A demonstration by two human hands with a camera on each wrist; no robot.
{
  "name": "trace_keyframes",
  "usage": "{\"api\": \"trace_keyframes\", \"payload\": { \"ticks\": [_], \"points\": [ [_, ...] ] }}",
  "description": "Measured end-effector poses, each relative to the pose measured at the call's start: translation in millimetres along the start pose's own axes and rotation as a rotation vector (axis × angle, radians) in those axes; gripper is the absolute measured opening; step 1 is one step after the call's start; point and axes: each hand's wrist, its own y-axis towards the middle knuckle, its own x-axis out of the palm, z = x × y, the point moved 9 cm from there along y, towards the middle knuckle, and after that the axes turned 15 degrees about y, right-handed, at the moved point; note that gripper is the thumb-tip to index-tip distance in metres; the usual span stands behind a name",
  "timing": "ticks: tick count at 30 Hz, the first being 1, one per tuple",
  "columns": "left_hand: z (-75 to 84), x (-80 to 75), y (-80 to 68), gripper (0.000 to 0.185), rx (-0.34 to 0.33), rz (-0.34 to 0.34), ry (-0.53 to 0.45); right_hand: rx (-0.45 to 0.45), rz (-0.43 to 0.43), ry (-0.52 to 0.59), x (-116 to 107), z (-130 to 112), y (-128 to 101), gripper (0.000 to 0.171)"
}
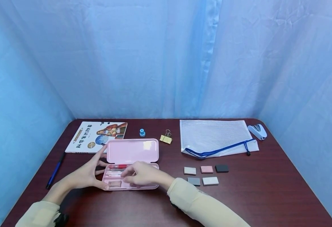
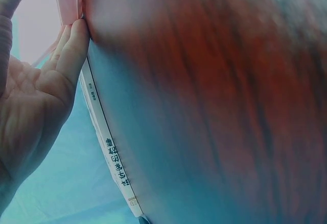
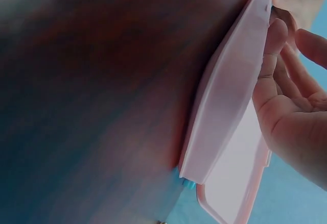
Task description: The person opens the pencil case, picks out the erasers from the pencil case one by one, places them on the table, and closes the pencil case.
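A pink pencil case (image 1: 117, 189) lies with its lid (image 1: 132, 151) raised toward the back. Pens, one with a red part (image 1: 122, 166), fill its rear compartment; a pinkish eraser (image 1: 114, 183) sits in the front one at left. My left hand (image 1: 83, 173) spans the case's left end, fingers spread and fairly straight, thumb at the front corner and a fingertip by the lid. Over the middle of the case is my right hand (image 1: 146, 174), its fingertips down inside. In the right wrist view its thumb (image 3: 276, 38) stands apart from the forefinger, with nothing visible between them.
Several erasers (image 1: 206, 169) lie in two rows right of the case. Behind are a book (image 1: 80, 138), a small blue item (image 1: 142, 133), a yellow binder clip (image 1: 166, 138), a mesh zip pouch (image 1: 214, 135) and a stapler (image 1: 257, 131). A blue pen (image 1: 55, 171) lies far left.
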Motion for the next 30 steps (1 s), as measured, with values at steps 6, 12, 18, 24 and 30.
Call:
{"api": "trace_keyframes", "payload": {
  "ticks": [6,12,18,24,30],
  "points": [
    [-1.7,-1.7,1.7,0.139,-0.018,-0.004,0.022,-0.005,-0.009,-0.097,2,-5,4,0.022],
    [-2.2,-1.4,0.5,0.139,-0.015,-0.004,0.013,-0.086,-0.063,-0.284,11,-14,9,0.024],
    [-3.7,2.7,0.2,0.139,-0.010,-0.006,0.003,-0.089,-0.089,-0.318,19,-14,11,0.026],
    [-4.3,3.3,-0.1,0.139,-0.007,-0.006,-0.002,-0.102,-0.102,-0.286,24,-17,12,0.026],
    [-2.9,1.4,-0.6,0.139,-0.002,-0.002,0.000,-0.076,-0.036,-0.211,20,-19,16,0.022]
  ]
}}
